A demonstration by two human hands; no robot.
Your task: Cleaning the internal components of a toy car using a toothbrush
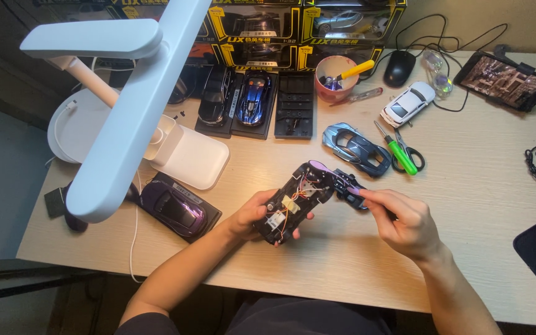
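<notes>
Left hand (pixel 250 217) grips car chassis (pixel 298 200); right hand (pixel 404 220) pinches its end (blue shell (pixel 356 147) near).

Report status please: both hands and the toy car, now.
Left hand grips toy car chassis, wiring exposed. Right hand pinches its front end. Blue car shell lies beyond, not in the way.

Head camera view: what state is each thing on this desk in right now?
Model car chassis: opened up, wiring exposed, held in left hand.
Right hand: fingertips pinching a dark part at the chassis end.
Blue car body shell: detached, lying on the desk.
White model car: whole, on its wheels.
Purple model car: mounted on its base.
Tablet: screen lit.
</notes>
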